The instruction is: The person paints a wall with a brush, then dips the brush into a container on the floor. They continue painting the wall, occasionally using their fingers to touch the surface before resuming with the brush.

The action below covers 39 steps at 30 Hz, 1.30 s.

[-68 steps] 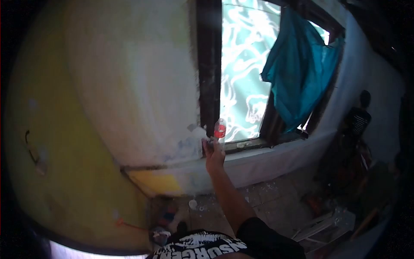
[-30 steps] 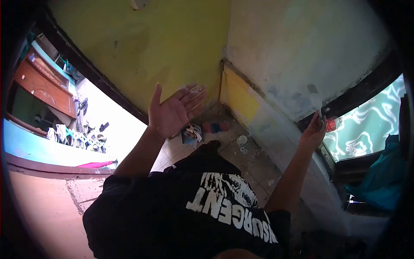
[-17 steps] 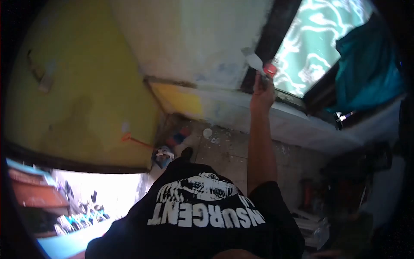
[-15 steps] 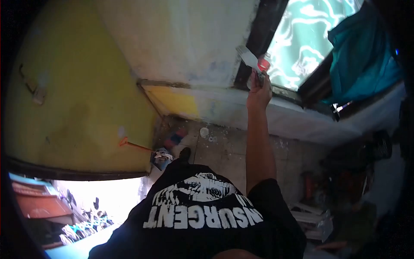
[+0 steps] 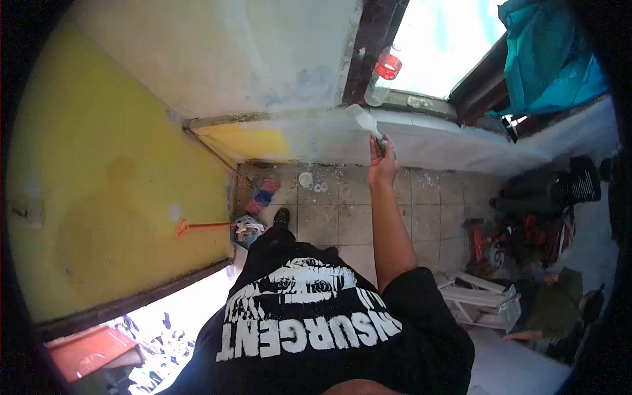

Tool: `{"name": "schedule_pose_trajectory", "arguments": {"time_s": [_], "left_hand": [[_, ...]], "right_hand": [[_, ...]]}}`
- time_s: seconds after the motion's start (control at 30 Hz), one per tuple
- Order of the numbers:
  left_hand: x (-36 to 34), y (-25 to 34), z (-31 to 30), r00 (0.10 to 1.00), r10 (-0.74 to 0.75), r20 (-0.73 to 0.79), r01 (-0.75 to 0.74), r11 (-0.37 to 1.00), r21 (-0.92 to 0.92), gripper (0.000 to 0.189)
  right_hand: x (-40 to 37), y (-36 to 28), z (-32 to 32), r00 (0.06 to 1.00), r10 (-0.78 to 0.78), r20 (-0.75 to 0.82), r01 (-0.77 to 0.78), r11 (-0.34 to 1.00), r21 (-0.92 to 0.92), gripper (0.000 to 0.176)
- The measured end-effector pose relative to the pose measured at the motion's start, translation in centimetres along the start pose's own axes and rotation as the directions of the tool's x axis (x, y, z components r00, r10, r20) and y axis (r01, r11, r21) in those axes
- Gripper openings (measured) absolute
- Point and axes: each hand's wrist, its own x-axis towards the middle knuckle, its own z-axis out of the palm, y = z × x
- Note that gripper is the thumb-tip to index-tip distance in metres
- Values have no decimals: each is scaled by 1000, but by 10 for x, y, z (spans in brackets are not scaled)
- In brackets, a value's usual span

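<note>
My right hand (image 5: 382, 164) is raised in front of the low white wall, its fingers closed round the handle of a paintbrush (image 5: 363, 119) with a whitish, flat head. The brush head points up and left, toward the window corner. Just above it, a clear plastic bottle (image 5: 376, 90) with a red label stands in that corner against the dark window frame (image 5: 370, 62). Hand and bottle are apart. My left hand is out of view.
A teal cloth (image 5: 550, 62) hangs at the window's right. On the tiled floor are a white round lid (image 5: 305, 179) and a striped rag (image 5: 264, 195). An orange-handled tool (image 5: 204, 226) leans by the yellow wall (image 5: 112, 164). A white stepladder (image 5: 479, 296) lies to the right.
My right hand has drawn back and down from the bottle and window with the paintbrush in it. The view has shifted, and the bottle stays by the window frame.
</note>
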Motion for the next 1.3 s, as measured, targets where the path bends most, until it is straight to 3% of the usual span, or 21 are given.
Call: {"name": "schedule_pose_trajectory", "arguments": {"time_s": [0.2,0.33,0.47,0.63,0.73,0.8,1.0,1.03,1.1,1.13,1.17,1.2,1.23,1.27,1.3], "left_hand": [[93,20,8,991,103,86,-117,977,179,34],[130,25,19,981,133,139,-163,958,236,33],[138,16,22,973,159,167,-196,952,235,32],[98,-21,-14,972,144,187,-171,975,139,31],[55,-63,-55,980,83,183,-96,994,60,30],[31,-95,-82,984,38,177,-40,999,8,29],[3,-174,-146,983,-66,168,118,940,-320,28],[6,-183,-150,981,-67,183,144,881,-451,28],[19,-187,-157,961,12,275,226,536,-814,28],[25,-181,-161,951,60,305,252,423,-871,27],[36,-174,-163,946,76,314,254,425,-869,27],[35,-143,-172,970,165,179,-78,907,-413,22],[41,-119,-172,935,328,133,-353,893,279,19],[56,-102,-161,931,330,156,-361,890,277,19],[72,-91,-144,849,483,213,-527,797,295,22]], "right_hand": [[-10,43,-51,985,-15,-173,-11,988,-151,33],[-22,63,-77,983,2,-183,-39,978,-204,33],[-28,85,-96,990,6,-141,-47,955,-292,32],[-49,102,-80,983,80,-164,-125,951,-284,29],[-63,107,-56,973,135,-189,-171,968,-184,27],[-70,109,-40,945,244,-219,-254,967,-14,26],[-64,123,-59,928,268,-259,-236,960,149,20],[-68,121,-46,930,261,-258,-231,963,142,20],[-77,120,-25,906,287,-311,-269,958,99,17],[-76,120,-29,911,270,-312,-252,963,98,17],[-75,121,-34,910,328,-254,-323,944,62,16],[-76,122,-42,898,389,-207,-393,919,22,16],[-80,125,-47,901,373,-219,-379,925,20,16],[-88,130,-50,908,397,-137,-407,912,-54,15],[-96,136,-55,903,426,-56,-430,893,-130,15]]}}
